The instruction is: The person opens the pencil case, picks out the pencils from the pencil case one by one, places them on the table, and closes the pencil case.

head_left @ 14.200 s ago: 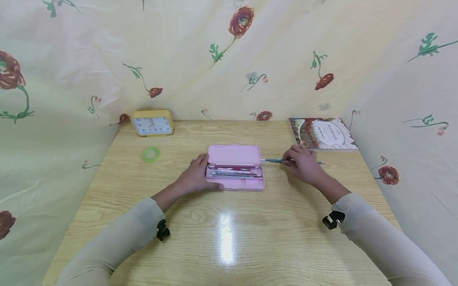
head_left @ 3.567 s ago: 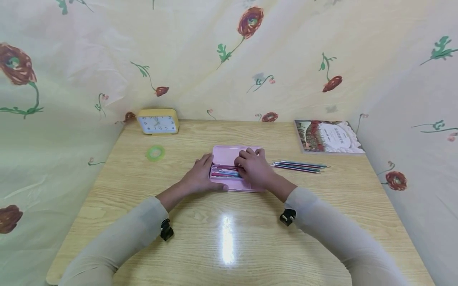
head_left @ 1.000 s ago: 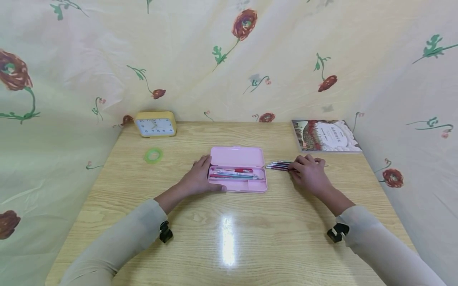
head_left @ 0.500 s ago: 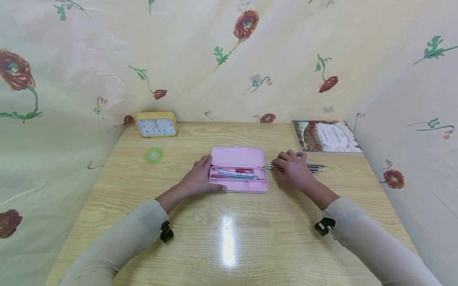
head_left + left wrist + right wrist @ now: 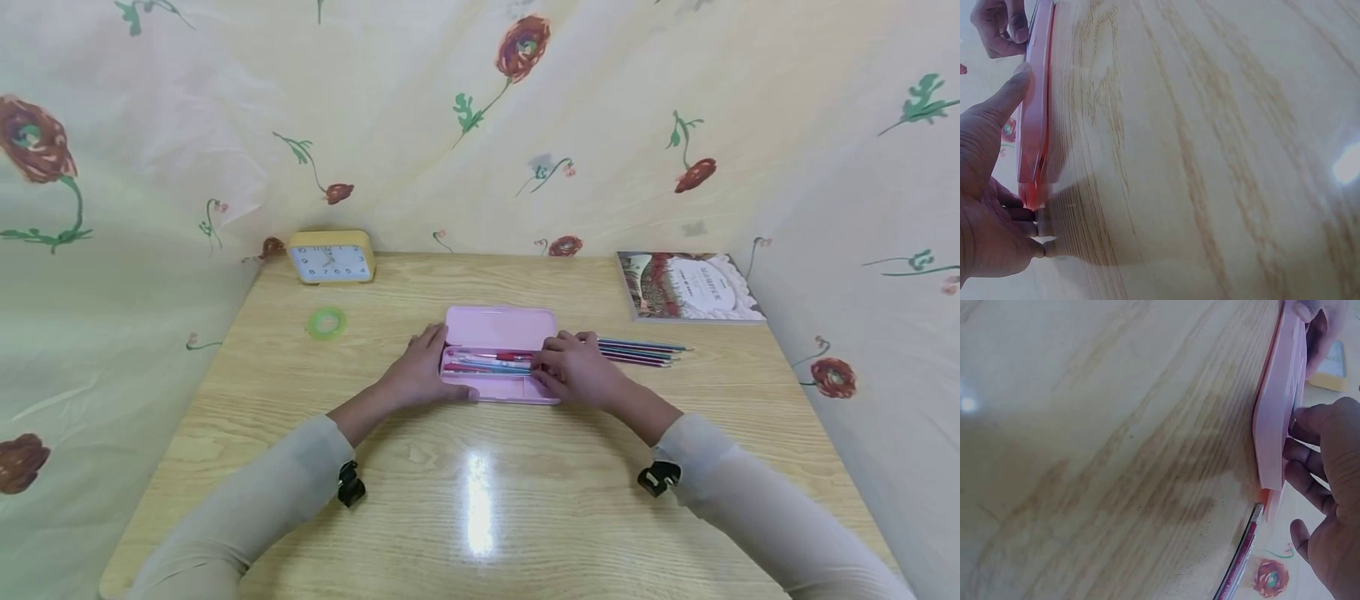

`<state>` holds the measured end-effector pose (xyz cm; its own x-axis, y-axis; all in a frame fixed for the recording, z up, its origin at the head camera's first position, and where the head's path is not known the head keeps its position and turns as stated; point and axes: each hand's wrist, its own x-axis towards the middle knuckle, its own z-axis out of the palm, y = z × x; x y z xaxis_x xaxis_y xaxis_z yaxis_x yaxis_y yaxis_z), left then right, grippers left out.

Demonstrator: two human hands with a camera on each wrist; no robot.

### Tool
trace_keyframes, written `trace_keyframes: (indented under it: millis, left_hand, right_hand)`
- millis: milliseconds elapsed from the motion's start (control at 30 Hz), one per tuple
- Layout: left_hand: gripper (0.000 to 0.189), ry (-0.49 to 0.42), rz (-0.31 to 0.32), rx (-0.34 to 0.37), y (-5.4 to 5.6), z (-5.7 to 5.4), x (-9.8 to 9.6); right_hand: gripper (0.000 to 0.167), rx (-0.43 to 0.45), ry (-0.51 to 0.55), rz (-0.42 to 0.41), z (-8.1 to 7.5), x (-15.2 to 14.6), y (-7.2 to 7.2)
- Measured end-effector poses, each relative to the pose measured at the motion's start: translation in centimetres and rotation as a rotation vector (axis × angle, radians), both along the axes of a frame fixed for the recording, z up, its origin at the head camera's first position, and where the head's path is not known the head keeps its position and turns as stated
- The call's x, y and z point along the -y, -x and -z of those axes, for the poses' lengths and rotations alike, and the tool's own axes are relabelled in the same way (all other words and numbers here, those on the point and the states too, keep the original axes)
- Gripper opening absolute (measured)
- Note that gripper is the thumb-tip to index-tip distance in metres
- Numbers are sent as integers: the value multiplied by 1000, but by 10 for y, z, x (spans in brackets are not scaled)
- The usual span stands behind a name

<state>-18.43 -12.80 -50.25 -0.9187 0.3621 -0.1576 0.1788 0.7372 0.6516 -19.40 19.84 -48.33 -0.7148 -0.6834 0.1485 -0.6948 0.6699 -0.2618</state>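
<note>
A pink pencil case (image 5: 502, 327) lies with its lid raised in the middle of the table. My left hand (image 5: 412, 371) grips its left end, thumb along the front edge and fingers behind. Inside are a red pen (image 5: 513, 356) and several other pens and pencils. My right hand (image 5: 577, 371) reaches over the right end of the case; its thumb and fingertips pinch the end of a light blue pencil (image 5: 495, 367), partly hidden by the hand. To the right, several dark pencils (image 5: 641, 352) lie side by side on the table, their left ends behind the right hand.
Back left stands a yellow alarm clock (image 5: 332, 257). A green tape roll (image 5: 326, 323) lies in front of it. A book (image 5: 690, 287) lies at the back right, beyond the pencils. Flower-patterned cloth (image 5: 420, 125) surrounds the table's (image 5: 390, 500) back and sides.
Since the oldest frame, several pencils have come to lie in a row right of the case, which holds fewer. Lately my right hand has moved left from those pencils into the case. The left hand stays put.
</note>
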Motion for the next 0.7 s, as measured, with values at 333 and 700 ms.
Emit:
trace_keyframes:
  millis: [333, 700]
  left_hand:
    - [143, 7, -7, 8, -1, -3, -1]
    - [144, 34, -15, 12, 1, -3, -1]
  right_hand:
    - [12, 40, 57, -8, 7, 5, 0]
    - [11, 69, 45, -34, -3, 41, 0]
